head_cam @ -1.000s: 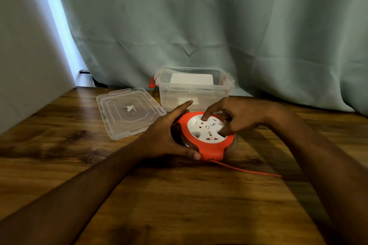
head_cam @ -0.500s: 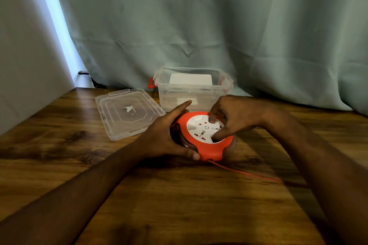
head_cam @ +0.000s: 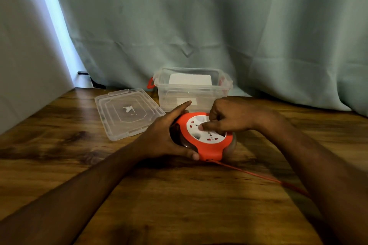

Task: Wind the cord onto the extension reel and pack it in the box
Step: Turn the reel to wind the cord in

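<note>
An orange extension reel [head_cam: 209, 146] with a white socket face lies flat on the wooden table [head_cam: 179, 195]. My left hand [head_cam: 165, 135] grips its left side, thumb under the front edge and forefinger stretched along the top. My right hand [head_cam: 229, 116] rests on the white face, fingers curled and pressing into it. A thin orange cord [head_cam: 258, 176] runs from the reel's front toward the lower right and disappears under my right forearm. Behind the reel stands the clear plastic box [head_cam: 227, 83], open, with red latches.
The box's clear lid [head_cam: 127, 112] lies flat to the left of the box. A pale green curtain hangs along the table's back edge. A grey wall borders the table on the left. Something white shows inside the box.
My right hand has turned on the reel's white face, moving from its right side toward the middle. The cord on the table has shifted. My left hand stays in place.
</note>
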A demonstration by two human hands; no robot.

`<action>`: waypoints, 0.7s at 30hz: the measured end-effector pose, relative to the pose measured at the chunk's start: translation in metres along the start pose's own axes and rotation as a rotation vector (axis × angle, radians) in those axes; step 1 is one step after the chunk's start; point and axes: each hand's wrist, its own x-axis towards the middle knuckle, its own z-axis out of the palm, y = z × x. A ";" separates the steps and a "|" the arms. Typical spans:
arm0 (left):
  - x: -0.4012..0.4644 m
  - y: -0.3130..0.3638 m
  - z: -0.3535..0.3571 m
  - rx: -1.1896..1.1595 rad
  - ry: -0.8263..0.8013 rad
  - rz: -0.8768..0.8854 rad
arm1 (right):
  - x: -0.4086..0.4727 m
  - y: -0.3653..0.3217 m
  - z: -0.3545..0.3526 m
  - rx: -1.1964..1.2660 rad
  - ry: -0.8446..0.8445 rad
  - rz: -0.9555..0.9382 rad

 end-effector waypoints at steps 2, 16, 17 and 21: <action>0.000 0.000 0.000 0.006 0.004 -0.001 | 0.001 0.008 -0.005 0.059 0.013 -0.034; 0.000 -0.001 0.000 0.006 0.011 -0.008 | -0.003 0.019 -0.010 0.105 -0.122 -0.044; 0.000 -0.001 0.000 0.008 0.012 -0.007 | -0.002 0.020 -0.009 0.100 -0.112 -0.036; 0.000 -0.002 0.001 0.017 0.020 -0.005 | -0.001 0.016 -0.006 0.010 -0.067 0.034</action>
